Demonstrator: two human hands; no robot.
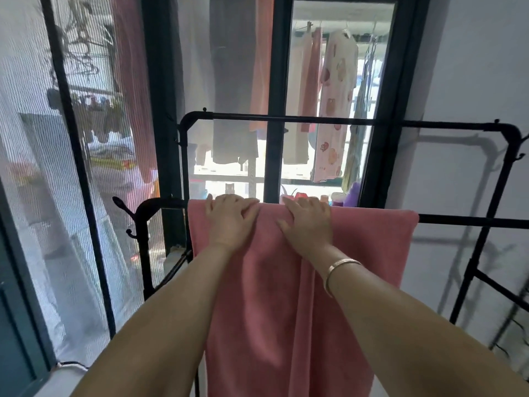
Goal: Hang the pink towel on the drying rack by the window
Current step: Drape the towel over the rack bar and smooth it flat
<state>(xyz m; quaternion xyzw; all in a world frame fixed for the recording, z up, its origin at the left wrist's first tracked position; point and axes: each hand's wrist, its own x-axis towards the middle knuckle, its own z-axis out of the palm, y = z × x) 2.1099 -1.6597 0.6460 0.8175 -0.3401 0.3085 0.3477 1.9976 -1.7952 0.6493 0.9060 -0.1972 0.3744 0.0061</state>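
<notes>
The pink towel [369, 239] is draped over the near bar of the black drying rack [469, 219] and hangs down toward me. My left hand [230, 220] lies flat on the towel at the bar, fingers spread over its top edge. My right hand [307, 222], with a bracelet on the wrist, rests flat on the towel just to the right, fingers also curling over the bar. Neither hand pinches the cloth. The rack's far bar [286, 118] runs bare in front of the window [326, 110].
A mesh screen door [71, 167] stands at the left. Behind the glass, clothes hang on a line, among them a patterned garment [335, 104]. A white wall [472, 81] is at the right. Hooks [123, 204] stick out from the rack's left post.
</notes>
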